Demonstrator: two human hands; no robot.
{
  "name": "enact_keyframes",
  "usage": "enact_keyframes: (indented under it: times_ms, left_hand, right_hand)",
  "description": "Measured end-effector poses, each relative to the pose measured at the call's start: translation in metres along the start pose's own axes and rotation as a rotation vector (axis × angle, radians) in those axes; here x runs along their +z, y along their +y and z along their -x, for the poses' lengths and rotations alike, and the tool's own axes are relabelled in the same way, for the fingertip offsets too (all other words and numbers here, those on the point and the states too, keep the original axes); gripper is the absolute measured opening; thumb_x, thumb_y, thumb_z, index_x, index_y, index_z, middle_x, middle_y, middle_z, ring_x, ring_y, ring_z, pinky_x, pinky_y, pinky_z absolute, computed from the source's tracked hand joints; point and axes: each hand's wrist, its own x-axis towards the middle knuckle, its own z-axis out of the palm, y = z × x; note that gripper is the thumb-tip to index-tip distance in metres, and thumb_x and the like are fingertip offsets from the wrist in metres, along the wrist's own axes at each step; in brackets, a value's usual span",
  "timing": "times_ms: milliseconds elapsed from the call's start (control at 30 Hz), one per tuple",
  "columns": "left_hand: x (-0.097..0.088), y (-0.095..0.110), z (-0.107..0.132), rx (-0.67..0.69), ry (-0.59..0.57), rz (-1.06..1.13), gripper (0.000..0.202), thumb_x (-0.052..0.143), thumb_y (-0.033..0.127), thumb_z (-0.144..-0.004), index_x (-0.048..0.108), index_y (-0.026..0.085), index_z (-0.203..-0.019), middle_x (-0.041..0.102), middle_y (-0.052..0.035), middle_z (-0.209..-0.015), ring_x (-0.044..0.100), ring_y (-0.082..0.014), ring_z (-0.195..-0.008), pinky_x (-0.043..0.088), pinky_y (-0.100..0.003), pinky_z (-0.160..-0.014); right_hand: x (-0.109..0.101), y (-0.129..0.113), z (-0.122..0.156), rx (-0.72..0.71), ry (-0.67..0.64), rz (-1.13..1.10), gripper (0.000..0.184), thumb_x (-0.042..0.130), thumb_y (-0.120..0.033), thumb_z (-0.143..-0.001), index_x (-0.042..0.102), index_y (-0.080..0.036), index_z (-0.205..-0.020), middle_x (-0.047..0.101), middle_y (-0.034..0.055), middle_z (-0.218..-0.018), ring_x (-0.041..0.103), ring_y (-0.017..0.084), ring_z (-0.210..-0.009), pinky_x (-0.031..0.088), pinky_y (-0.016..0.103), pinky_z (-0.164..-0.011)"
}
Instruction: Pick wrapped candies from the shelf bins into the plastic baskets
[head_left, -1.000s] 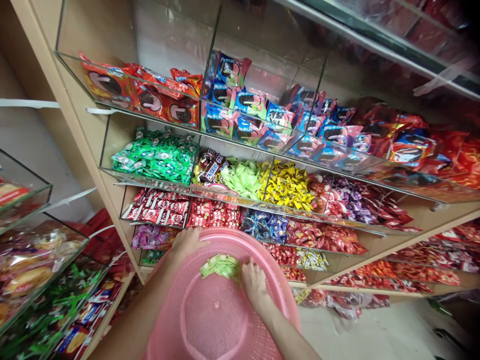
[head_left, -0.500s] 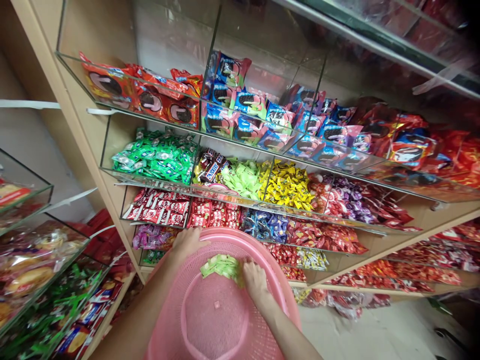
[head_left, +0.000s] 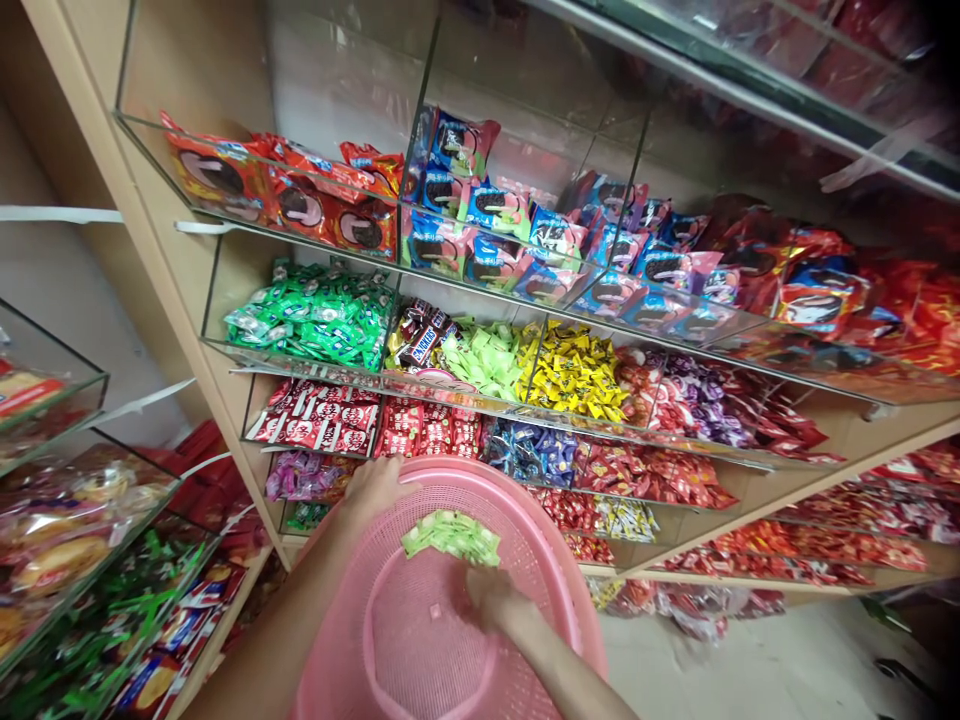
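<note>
Left grip (head_left: 379, 487) clasps the rim of a round pink plastic basket (head_left: 435, 645); right grip (head_left: 495, 598), beside pale-green wrapped sweets (head_left: 454, 536), can't be read. Wooden shelves (head_left: 169, 280) stand beyond, pale floor (head_left: 675, 665) rightward.

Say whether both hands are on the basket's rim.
No: the left hand holds the rim, the right hand is inside the basket.

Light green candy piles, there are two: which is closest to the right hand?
The small pile inside the pink basket, just beyond the right hand; the other pile is farther off, between the Snickers and yellow candies.
</note>
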Motion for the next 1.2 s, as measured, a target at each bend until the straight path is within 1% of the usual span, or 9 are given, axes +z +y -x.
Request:
enact_keyframes:
  times_ms: [100, 300, 500, 633, 767, 867, 967, 1100, 1200]
  left_hand:
    - [-0.002, 0.001, 0.0, -0.002, -0.006, -0.004, 0.055, 0.045, 0.057, -0.074, 0.057, 0.015, -0.109, 0.066, -0.0148, -0.101, 0.062, -0.0289, -0.092, 0.047, -0.033, -0.073]
    - [0.001, -0.001, -0.001, 0.01, 0.0, 0.009, 0.055, 0.044, 0.058, -0.075, 0.057, 0.016, -0.108, 0.066, -0.0148, -0.1, 0.062, -0.029, -0.092, 0.047, -0.034, -0.073]
    - [0.003, -0.002, -0.001, 0.013, 0.022, 0.005, 0.053, 0.046, 0.058, -0.073, 0.058, 0.017, -0.104, 0.067, -0.0139, -0.098, 0.063, -0.0293, -0.091, 0.047, -0.035, -0.072]
    - [0.003, -0.002, -0.001, 0.004, 0.023, 0.004, 0.05, 0.046, 0.057, -0.073, 0.058, 0.018, -0.103, 0.067, -0.0135, -0.099, 0.063, -0.029, -0.091, 0.047, -0.034, -0.072]
    - [0.004, -0.003, -0.001, -0.008, 0.023, 0.023, 0.052, 0.047, 0.058, -0.072, 0.057, 0.018, -0.104, 0.067, -0.0143, -0.1, 0.062, -0.0298, -0.094, 0.046, -0.035, -0.074]
    - [0.005, -0.004, -0.001, -0.011, 0.023, 0.03, 0.053, 0.047, 0.057, -0.073, 0.056, 0.017, -0.107, 0.066, -0.0149, -0.101, 0.062, -0.0292, -0.095, 0.045, -0.035, -0.075]
    - [0.006, -0.004, -0.001, -0.01, 0.029, 0.028, 0.052, 0.047, 0.057, -0.073, 0.056, 0.017, -0.107, 0.067, -0.0146, -0.1, 0.062, -0.0291, -0.093, 0.045, -0.035, -0.074]
    - [0.005, -0.005, 0.0, -0.009, 0.033, 0.026, 0.055, 0.046, 0.056, -0.073, 0.056, 0.017, -0.11, 0.066, -0.0148, -0.101, 0.062, -0.0298, -0.094, 0.046, -0.036, -0.074]
    - [0.005, -0.005, 0.002, -0.008, 0.036, 0.032, 0.055, 0.045, 0.057, -0.073, 0.056, 0.017, -0.11, 0.067, -0.0145, -0.1, 0.062, -0.0304, -0.094, 0.046, -0.036, -0.073]
  right_hand:
    - [0.001, -0.003, 0.002, 0.006, -0.097, 0.077, 0.028, 0.055, -0.012, -0.075, 0.065, -0.009, -0.1, 0.066, 0.0177, -0.101, 0.063, 0.03, -0.095, 0.05, 0.035, -0.075]
    - [0.002, 0.007, -0.006, 0.053, -0.037, 0.045, 0.038, 0.051, -0.011, -0.078, 0.055, -0.013, -0.116, 0.066, 0.0147, -0.105, 0.062, 0.028, -0.097, 0.048, 0.036, -0.078]
    - [0.001, 0.01, -0.006, -0.017, 0.025, -0.005, 0.031, 0.049, -0.016, -0.081, 0.058, -0.015, -0.11, 0.067, 0.0134, -0.101, 0.063, 0.027, -0.093, 0.049, 0.035, -0.074]
    - [-0.015, 0.007, 0.0, -0.056, 0.095, -0.051, 0.027, 0.05, -0.02, -0.081, 0.062, -0.015, -0.105, 0.066, 0.0127, -0.103, 0.061, 0.026, -0.096, 0.047, 0.033, -0.078]
    - [-0.055, 0.005, 0.015, -0.164, 0.232, -0.134, 0.022, 0.051, -0.022, -0.081, 0.064, -0.019, -0.098, 0.068, 0.0074, -0.097, 0.061, 0.021, -0.092, 0.044, 0.027, -0.075]
    - [-0.102, 0.007, 0.029, -0.287, 0.384, -0.22, 0.022, 0.048, -0.03, -0.085, 0.064, -0.021, -0.097, 0.068, 0.0037, -0.087, 0.061, 0.017, -0.081, 0.041, 0.023, -0.068]
    - [-0.155, 0.011, 0.039, -0.336, 0.582, -0.228, 0.023, 0.047, -0.032, -0.086, 0.065, -0.021, -0.096, 0.068, 0.0022, -0.082, 0.06, 0.014, -0.075, 0.039, 0.022, -0.067]
    - [-0.216, 0.014, 0.031, -0.284, 0.833, -0.226, 0.019, 0.047, -0.027, -0.086, 0.064, -0.018, -0.089, 0.065, 0.0002, -0.074, 0.057, 0.012, -0.067, 0.036, 0.021, -0.061]
    - [-0.243, 0.009, 0.012, -0.216, 0.895, -0.191, 0.016, 0.052, -0.028, -0.084, 0.063, -0.018, -0.088, 0.065, 0.0008, -0.076, 0.057, 0.012, -0.07, 0.036, 0.021, -0.064]
